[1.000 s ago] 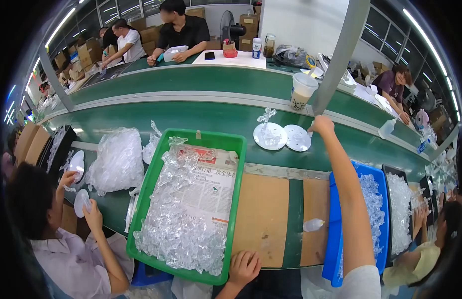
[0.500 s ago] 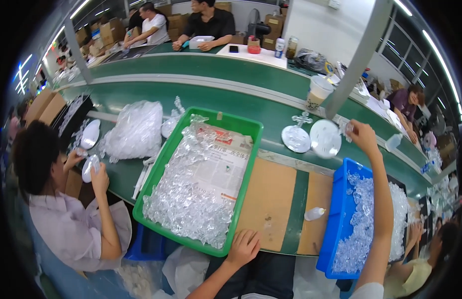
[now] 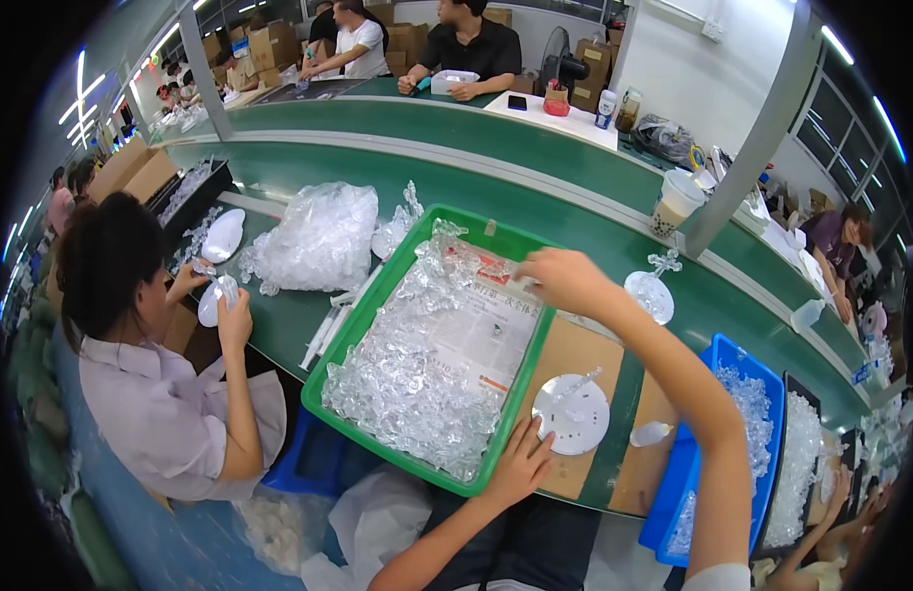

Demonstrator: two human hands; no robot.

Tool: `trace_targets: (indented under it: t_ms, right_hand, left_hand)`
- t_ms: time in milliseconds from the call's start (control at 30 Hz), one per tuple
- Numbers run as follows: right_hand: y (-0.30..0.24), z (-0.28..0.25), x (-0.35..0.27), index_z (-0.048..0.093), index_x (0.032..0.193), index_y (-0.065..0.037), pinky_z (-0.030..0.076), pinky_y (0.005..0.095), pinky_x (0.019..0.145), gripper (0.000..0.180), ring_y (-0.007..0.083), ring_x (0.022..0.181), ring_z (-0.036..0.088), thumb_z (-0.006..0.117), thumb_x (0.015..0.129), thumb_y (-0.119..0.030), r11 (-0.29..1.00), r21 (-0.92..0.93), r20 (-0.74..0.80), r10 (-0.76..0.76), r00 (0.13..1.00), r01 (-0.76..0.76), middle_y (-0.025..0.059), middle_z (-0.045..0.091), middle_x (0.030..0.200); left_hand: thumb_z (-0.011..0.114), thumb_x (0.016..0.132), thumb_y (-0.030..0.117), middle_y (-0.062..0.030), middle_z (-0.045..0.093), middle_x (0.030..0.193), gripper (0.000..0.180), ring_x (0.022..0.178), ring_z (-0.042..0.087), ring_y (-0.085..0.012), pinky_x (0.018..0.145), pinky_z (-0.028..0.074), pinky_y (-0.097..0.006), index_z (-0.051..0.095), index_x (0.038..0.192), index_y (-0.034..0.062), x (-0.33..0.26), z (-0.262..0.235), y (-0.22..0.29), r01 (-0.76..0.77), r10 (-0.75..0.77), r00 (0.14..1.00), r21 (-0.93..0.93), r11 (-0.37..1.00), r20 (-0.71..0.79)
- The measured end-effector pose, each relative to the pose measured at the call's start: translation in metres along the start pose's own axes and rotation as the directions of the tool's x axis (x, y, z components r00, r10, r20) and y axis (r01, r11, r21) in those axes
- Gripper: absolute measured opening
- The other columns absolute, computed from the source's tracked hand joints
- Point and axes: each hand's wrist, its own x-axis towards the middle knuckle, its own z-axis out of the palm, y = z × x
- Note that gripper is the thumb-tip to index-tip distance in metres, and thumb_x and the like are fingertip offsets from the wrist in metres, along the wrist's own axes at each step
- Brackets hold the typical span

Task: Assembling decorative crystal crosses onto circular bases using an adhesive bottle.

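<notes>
My left hand (image 3: pixel 519 465) lies with fingers stretched out at the near edge of a white round disc (image 3: pixel 586 433), fingertips touching its rim. On the disc rests a clear plastic stick-like piece (image 3: pixel 581 384). My right hand (image 3: pixel 567 280) reaches over the right rim of a green tray (image 3: pixel 439 477), fingers pinched together at what looks like a small clear plastic piece (image 3: pixel 509 269), partly blurred. Inside the tray, clear plastic pieces (image 3: pixel 407 394) are heaped on a newspaper (image 3: pixel 486 330).
To the right stand a blue bin (image 3: pixel 717 394) of clear pieces and a small white bottle (image 3: pixel 651 433). Another white disc (image 3: pixel 650 295) with a clear piece and a drink cup (image 3: pixel 677 204) are farther back. At left, a co-worker (image 3: pixel 171 364) works beside a full plastic bag (image 3: pixel 319 236).
My right hand has swung left from the far discs to over the green tray. One white disc now lies on the brown board by my left hand, whose fingers have reached toward it.
</notes>
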Motion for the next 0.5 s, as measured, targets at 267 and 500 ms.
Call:
trace_targets:
  t_ms: [267,500]
  right_hand:
    - [0.037,0.103,0.069,0.068,0.08,-0.01,0.051,0.0434,0.07,0.012,0.0282,0.086,0.063,0.058,0.076,-0.015,0.888,-0.451,0.181,0.187,0.965,-0.088,0.0108,0.066,0.085]
    - [-0.03,-0.012,-0.041,0.059,0.091,-0.004,0.053,0.0327,0.069,0.024,0.0199,0.081,0.065,0.07,0.073,-0.015,0.759,0.587,-0.248,0.499,0.83,-0.28,0.0072,0.066,0.085]
  left_hand:
    - [0.06,0.084,0.02,-0.0223,0.05,0.123,0.036,0.118,0.045,-0.0385,0.099,0.036,-0.047,0.059,0.117,0.0062,-0.01,0.009,0.001,-0.053,0.047,0.997,-0.112,0.992,-0.055]
    - [0.065,0.078,0.015,-0.0173,0.057,0.101,0.034,0.104,0.053,-0.0352,0.091,0.042,-0.044,0.063,0.11,0.0064,-0.016,-0.002,-0.002,-0.112,0.102,0.992,-0.148,0.983,-0.074]
